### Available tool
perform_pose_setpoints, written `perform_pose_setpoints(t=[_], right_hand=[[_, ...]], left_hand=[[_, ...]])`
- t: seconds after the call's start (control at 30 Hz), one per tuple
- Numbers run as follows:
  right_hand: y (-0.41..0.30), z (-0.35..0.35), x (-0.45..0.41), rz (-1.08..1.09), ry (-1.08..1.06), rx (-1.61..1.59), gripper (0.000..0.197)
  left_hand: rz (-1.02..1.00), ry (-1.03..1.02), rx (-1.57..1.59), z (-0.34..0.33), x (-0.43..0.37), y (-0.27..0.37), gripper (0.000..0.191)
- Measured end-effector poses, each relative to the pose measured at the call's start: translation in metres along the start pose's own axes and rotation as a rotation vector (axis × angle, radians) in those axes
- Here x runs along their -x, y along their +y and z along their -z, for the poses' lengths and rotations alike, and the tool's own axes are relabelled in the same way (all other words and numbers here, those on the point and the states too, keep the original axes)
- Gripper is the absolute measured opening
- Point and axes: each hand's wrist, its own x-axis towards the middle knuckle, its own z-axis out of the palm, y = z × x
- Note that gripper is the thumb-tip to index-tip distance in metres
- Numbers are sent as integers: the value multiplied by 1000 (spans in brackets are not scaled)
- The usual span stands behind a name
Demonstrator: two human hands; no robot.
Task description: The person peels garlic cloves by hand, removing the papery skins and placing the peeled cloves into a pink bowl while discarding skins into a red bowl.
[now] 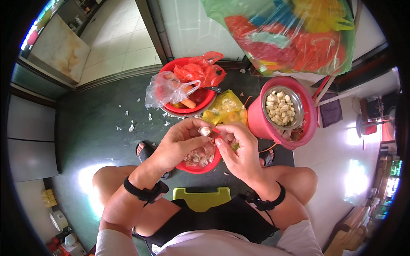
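My left hand (182,140) holds a whitish garlic clove (205,131) between thumb and fingers. Close on its right, my right hand (238,147) has its thumb and forefinger near each other; whether a scrap of skin is between them cannot be made out. Both hands are over a red plastic basin (205,169) that holds garlic skins and cloves, partly hidden by the hands. To the right, a steel bowl (301,108) of peeled garlic cloves (280,108) rests in the top of a pink bucket (258,116), with more garlic and skins beside it.
A red basin (166,67) holds plastic bags and carrots (188,103), with a knife handle (214,89) at its rim. Beside it lies a yellow bag (229,104). A large green bag (347,48) of colourful bags stands behind. Garlic skins (131,127) dot the dark floor; a green stool (201,198) is beneath me.
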Motion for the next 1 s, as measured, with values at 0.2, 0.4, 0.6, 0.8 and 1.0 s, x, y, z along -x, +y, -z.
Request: perform_pose_setpoints(t=[0.2, 0.4, 0.6, 0.8, 1.0], right_hand=[[5, -5, -6, -11, -1, -167, 24], [-9, -10, -15, -50, 137, -97, 29], [-5, -13, -20, 37, 132, 119, 35], [-6, -12, -17, 109, 54, 171, 35], [-5, -6, -21, 205, -14, 162, 39]], left_hand=[[-150, 69, -146, -3, -6, -8, 25], [-58, 87, 38, -7, -12, -2, 31], [-64, 79, 87, -11, -14, -2, 31], [-59, 119, 8, -4, -12, 0, 31], [-197, 144, -333, -5, -9, -1, 27]])
